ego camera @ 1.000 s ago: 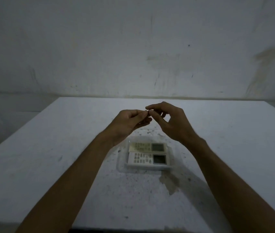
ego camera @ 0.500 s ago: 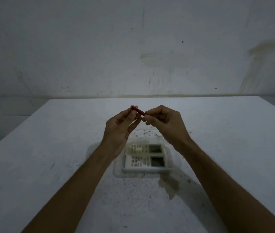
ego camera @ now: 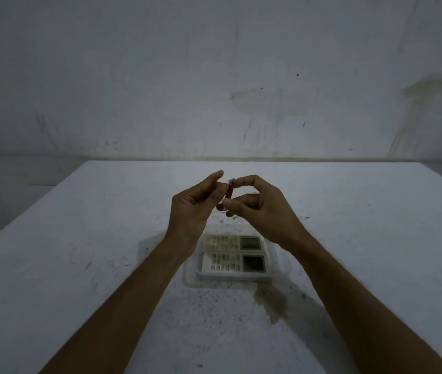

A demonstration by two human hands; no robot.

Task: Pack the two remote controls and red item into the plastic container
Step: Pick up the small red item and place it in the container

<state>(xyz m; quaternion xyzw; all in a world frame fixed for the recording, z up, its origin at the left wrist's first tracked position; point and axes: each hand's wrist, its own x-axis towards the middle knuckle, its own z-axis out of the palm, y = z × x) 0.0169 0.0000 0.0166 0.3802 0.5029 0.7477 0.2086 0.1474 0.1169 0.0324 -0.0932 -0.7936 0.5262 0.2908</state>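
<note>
Two white remote controls lie side by side in a clear plastic container (ego camera: 191, 278) at the table's middle: the far remote (ego camera: 234, 242) and the near remote (ego camera: 234, 263), screens to the right. Above them I hold a small red item (ego camera: 230, 190), slim and nearly upright, with a bit of metal at its top. My right hand (ego camera: 261, 209) pinches it top and bottom between forefinger and thumb. My left hand (ego camera: 194, 206) touches its left side with its fingers; its thumb points up.
The white table (ego camera: 79, 265) is speckled with dirt and has a dark stain (ego camera: 275, 303) just in front of the container. A stained white wall (ego camera: 214, 76) rises behind the table's far edge.
The red item has turned from lying slanted between both hands to nearly upright in my right hand's pinch. Both hands stay raised above the container.
</note>
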